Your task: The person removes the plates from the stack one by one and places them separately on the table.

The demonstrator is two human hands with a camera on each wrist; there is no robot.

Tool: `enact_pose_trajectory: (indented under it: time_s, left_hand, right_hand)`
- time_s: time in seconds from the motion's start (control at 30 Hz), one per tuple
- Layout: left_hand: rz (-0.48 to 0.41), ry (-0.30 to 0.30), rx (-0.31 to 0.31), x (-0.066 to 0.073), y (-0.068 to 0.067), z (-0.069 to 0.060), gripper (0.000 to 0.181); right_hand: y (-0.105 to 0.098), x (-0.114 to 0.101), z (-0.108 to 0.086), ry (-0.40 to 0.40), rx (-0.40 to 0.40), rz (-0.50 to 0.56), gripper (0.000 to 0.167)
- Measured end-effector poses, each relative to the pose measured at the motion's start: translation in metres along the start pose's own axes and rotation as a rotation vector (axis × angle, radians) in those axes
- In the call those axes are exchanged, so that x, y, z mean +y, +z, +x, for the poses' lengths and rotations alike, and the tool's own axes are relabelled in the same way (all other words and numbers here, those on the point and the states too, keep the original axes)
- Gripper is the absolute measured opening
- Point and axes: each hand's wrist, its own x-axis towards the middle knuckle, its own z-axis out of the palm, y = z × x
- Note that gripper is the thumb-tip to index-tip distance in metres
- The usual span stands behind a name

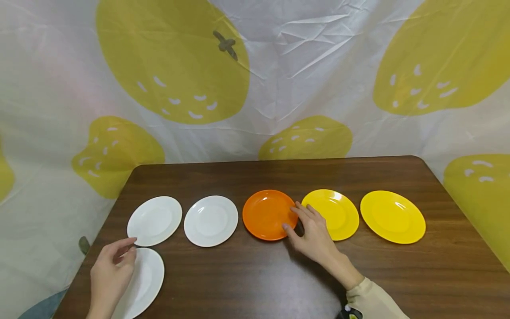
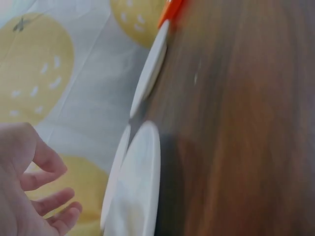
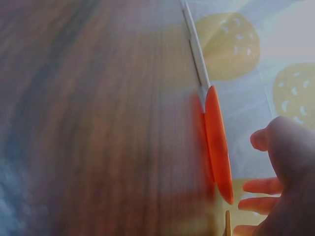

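My right hand (image 1: 316, 241) hovers at the right rim of an orange plate (image 1: 268, 215), thumb and fingers spread. In the right wrist view a gap shows between that hand (image 3: 295, 169) and the orange plate (image 3: 218, 145). Over the left side of a near white plate (image 1: 148, 279) is my left hand (image 1: 110, 274), its fingers loosely bent and holding nothing. Its fingertips come close to the lower rim of the far-left white plate (image 1: 154, 220). The left wrist view has this hand (image 2: 19, 182) apart from the white plate (image 2: 140, 182).
Along the same row lie another white plate (image 1: 211, 220) and two yellow plates, one (image 1: 340, 215) partly behind my right hand, the other (image 1: 392, 217) farther right. All rest on a brown wooden table (image 1: 239, 283). A lemon-patterned cloth (image 1: 303, 88) hangs behind the table.
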Motion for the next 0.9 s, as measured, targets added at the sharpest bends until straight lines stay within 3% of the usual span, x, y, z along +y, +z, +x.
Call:
enact_pose_trajectory:
  time_s: [0.2,0.5,0.7,0.9]
  left_hand:
    - [-0.075,0.149,-0.043,0.025,0.019,-0.001,0.026]
    - [-0.115,0.326,-0.230,0.068,0.054,-0.008,0.032]
    - [-0.117,0.474,-0.289,0.090,0.080,-0.015,0.039]
    - [-0.128,0.535,-0.370,0.109,0.097,-0.022,0.045]
  right_hand:
    - [-0.001,-0.001,-0.001,0.031,-0.037,-0.012,0.058]
    - [-0.006,-0.003,-0.002,0.011,-0.097,-0.038,0.065]
    - [-0.008,-0.003,-0.002,-0.010,-0.119,-0.033,0.067]
    - [-0.007,-0.006,-0.002,-0.040,-0.114,-0.060,0.068]
